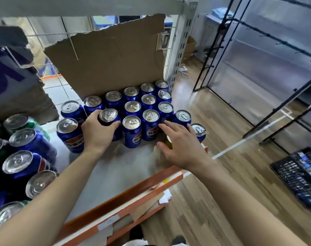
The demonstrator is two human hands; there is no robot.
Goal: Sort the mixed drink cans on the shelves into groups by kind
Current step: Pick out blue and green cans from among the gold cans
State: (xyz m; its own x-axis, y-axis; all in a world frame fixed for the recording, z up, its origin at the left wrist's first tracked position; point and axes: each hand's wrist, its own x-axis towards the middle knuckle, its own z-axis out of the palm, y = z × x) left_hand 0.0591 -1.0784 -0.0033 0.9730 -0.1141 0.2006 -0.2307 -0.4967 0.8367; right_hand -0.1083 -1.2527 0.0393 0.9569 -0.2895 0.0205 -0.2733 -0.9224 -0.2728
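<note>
Several blue cola cans (132,131) stand upright in rows on the grey shelf (115,166), in front of a torn cardboard sheet (106,59). My left hand (96,132) grips one blue can (108,119) in the front row, fingers curled round its side. Hovering with straight, spread fingers, my right hand (179,146) holds nothing; it is just in front of the right-hand cans (182,118), and a yellowish thing shows under it. To the far left, more blue cans (23,166) are mixed with green cans (18,123).
The shelf has an orange front rail (133,194) and a white upright post (179,50) at its right end. Wooden floor lies to the right, with a black wire rack (257,68) and a dark crate (298,176). A purple-printed carton (9,77) hangs at the upper left.
</note>
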